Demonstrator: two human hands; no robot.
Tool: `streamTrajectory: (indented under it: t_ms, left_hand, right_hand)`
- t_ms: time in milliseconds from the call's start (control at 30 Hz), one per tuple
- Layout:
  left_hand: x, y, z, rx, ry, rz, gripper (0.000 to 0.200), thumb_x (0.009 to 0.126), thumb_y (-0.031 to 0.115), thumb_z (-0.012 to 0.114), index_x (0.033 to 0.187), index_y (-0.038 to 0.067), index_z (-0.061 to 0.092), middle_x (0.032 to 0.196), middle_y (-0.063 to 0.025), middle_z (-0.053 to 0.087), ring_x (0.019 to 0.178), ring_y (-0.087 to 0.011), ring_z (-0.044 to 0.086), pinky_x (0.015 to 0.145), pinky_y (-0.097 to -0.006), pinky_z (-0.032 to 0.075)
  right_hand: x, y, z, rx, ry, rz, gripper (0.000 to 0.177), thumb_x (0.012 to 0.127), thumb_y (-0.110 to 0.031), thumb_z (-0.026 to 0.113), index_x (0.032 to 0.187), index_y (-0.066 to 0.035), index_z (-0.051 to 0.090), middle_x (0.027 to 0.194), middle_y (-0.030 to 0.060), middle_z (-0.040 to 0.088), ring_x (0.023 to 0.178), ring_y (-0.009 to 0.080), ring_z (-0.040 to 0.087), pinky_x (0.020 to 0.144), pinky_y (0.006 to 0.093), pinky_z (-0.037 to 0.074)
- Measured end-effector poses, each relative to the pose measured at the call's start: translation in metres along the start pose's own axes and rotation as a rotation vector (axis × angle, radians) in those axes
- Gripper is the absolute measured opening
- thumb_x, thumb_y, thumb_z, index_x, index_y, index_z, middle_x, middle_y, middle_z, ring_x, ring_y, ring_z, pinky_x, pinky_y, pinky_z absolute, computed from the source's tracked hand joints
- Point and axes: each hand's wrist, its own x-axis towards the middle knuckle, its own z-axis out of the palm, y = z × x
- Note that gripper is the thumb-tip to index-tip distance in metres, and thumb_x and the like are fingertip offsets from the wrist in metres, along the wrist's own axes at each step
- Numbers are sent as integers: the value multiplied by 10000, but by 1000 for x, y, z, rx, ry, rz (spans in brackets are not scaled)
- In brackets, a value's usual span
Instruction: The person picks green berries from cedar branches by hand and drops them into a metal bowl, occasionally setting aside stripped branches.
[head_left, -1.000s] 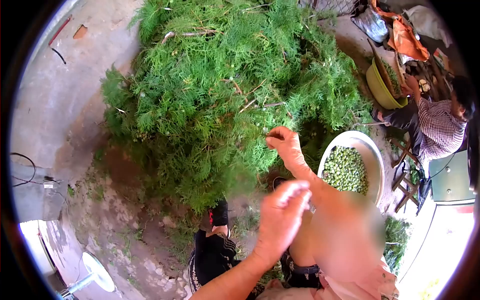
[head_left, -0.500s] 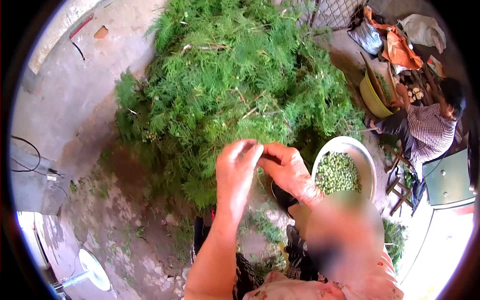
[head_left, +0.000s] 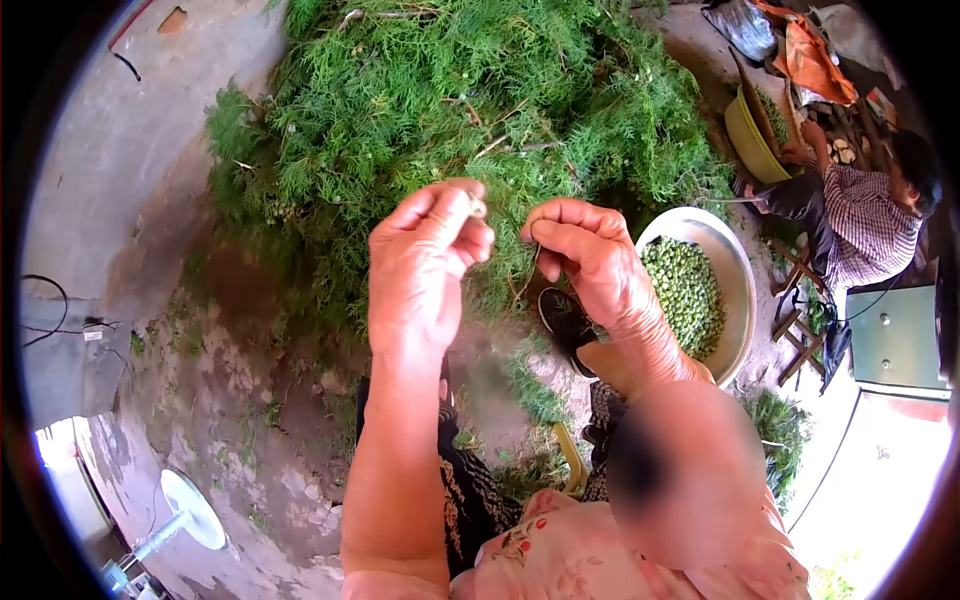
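My left hand (head_left: 425, 245) is raised before the green pile, its fingers closed in a pinch. At the fingertips shows a small pale-green berry-like cone (head_left: 477, 208). Level with it, a short gap to the right, my right hand (head_left: 595, 250) has thumb and forefinger pressed together. A thin dark twig (head_left: 537, 262) appears to hang from that pinch, blurring into the greenery behind. Beside my right wrist stands a metal basin (head_left: 738, 270) holding many round green cones (head_left: 685, 295). The heap of feathery evergreen branches (head_left: 430, 120) lies beyond both hands.
At the right a person in a checked shirt (head_left: 872, 225) sits with a hand at a yellow tub (head_left: 745, 140). A wooden stool (head_left: 795, 265) and a pale green cabinet (head_left: 893, 335) are nearby. A white fan (head_left: 195, 510) stands lower left. My shoe (head_left: 565, 325) is below my right hand.
My hands, together at the fingertips before, have drawn apart, the left moving left. The small cone now shows in the left fingertips. The whole view has shifted slightly.
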Motion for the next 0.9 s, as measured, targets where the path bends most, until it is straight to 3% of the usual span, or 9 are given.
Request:
streamTrajectory:
  t_ms: [100,233,300,367,433,533,633,767,900]
  left_hand:
    - [7,13,-5,-117,62,136,139,856,136,582,872,5,622,803,-76,628,633,-139,581,568,-243,466]
    - [13,36,-31,-287,150,201,105,855,41,530,938,-5,574,891,-151,610,789,-227,599,708,-329,513]
    - [11,48,-36,-338,220,249,113,860,64,539,934,-16,569,875,-146,602,794,-247,588,730,-349,514]
    - [7,61,-46,-444,229,232,164,869,128,558,916,-29,569,848,-137,591,785,-238,573,724,-350,514]
    - [4,71,-64,-437,251,259,230,873,207,568,880,-23,574,832,-93,573,733,-200,538,623,-301,481]
    - [-7,84,-77,-409,419,292,216,862,228,589,851,13,579,751,-39,521,633,-151,466,526,-266,390]
    - [-13,93,-96,-413,477,325,190,870,205,573,910,19,573,784,-51,543,649,-155,457,538,-275,383]
    - [-16,99,-103,-450,482,341,180,871,196,571,918,23,578,776,-40,539,637,-146,451,531,-260,378]
    - [-14,101,-101,-466,499,346,167,876,200,568,875,34,582,752,-27,536,620,-134,461,514,-245,374]
  right_hand:
    - [4,15,-13,-52,-18,-79,92,821,-65,573,839,1,635,701,2,561,594,57,482,548,202,403]
    - [-5,34,-7,-359,14,-196,150,797,0,592,942,-1,634,727,4,571,643,64,522,592,205,439]
    - [-17,62,-3,-288,-214,19,177,788,-100,614,941,-12,631,765,85,641,680,123,594,614,265,479]
    - [-21,91,-3,-767,-711,-233,189,738,-134,633,900,-35,630,776,144,630,724,247,626,649,345,499]
    - [-32,124,2,-920,-900,-309,153,703,-153,614,825,-62,630,772,169,610,754,333,603,685,422,489]
    - [-17,147,3,-1048,-989,-83,293,750,-147,642,1023,-45,609,891,181,598,853,351,572,747,403,460]
    - [9,152,-2,-945,-710,-206,173,703,-151,555,828,-63,638,806,173,611,776,340,598,713,432,481]
    - [65,184,-22,-1042,-566,-179,210,700,-179,580,865,-67,647,794,181,607,779,353,590,736,419,481]
    - [111,179,-5,-1145,-360,-125,255,747,-200,591,960,-65,628,910,180,600,916,349,563,813,412,458]
